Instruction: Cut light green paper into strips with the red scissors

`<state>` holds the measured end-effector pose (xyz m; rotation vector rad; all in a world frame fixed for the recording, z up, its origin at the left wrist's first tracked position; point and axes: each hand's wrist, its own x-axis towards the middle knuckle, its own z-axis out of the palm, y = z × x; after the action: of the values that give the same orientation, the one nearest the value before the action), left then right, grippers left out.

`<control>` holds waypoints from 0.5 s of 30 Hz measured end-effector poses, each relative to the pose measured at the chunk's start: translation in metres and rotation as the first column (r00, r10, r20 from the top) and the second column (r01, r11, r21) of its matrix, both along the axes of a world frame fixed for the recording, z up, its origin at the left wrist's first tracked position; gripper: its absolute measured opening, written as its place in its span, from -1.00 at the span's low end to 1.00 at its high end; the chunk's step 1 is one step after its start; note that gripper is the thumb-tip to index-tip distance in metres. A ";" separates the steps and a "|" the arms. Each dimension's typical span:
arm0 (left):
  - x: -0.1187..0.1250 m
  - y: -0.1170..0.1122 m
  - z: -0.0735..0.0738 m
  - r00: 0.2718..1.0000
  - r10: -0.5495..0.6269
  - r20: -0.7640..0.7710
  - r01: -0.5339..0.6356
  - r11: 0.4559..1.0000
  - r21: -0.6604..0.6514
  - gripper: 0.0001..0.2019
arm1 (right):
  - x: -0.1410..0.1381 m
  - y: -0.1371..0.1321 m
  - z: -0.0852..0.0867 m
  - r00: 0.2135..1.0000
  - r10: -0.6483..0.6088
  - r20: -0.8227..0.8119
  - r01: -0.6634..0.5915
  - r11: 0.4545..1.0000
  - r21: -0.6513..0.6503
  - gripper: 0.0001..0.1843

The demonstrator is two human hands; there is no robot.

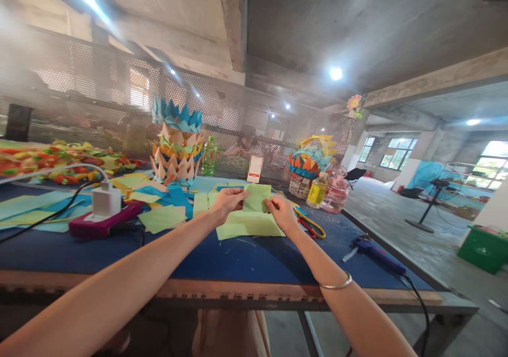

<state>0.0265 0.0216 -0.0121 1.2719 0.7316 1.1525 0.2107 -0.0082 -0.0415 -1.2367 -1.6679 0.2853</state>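
My left hand (227, 202) and my right hand (281, 212) both pinch a small light-green paper sheet (256, 197), held just above the blue table (246, 259). The left fingers grip its left edge, the right fingers its lower right corner. Under it lies a larger light-green sheet (248, 225) flat on the table. A thin bangle (336, 285) circles my right wrist.
Loose green and blue paper sheets (162, 218) lie to the left near a magenta power strip (101, 223) with a white charger. Scissors (309, 227) and a blue glue gun (375, 251) lie to the right. Stacked paper crowns (177, 145), a paper basket (311, 164) and bottles (319, 190) stand behind.
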 end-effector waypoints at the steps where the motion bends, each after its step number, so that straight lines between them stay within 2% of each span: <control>1: 0.000 0.000 0.001 1.000 0.021 -0.003 -0.021 1.000 0.000 -0.66 | 0.000 0.000 0.000 1.000 -0.007 0.021 0.007 1.000 0.006 -0.54; 9: -0.001 -0.003 0.005 0.985 0.172 0.033 -0.172 0.985 0.015 -0.73 | 0.003 0.003 -0.003 0.996 -0.007 0.089 0.005 1.000 0.025 -0.54; 15: -0.001 0.001 0.002 0.979 0.202 0.016 -0.202 0.978 0.050 -0.78 | 0.002 0.004 -0.003 0.999 0.039 -0.001 -0.039 0.999 -0.026 -0.55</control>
<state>0.0259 0.0226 -0.0102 1.2538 0.8429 1.3487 0.2124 -0.0043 -0.0447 -1.2243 -1.6945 0.3320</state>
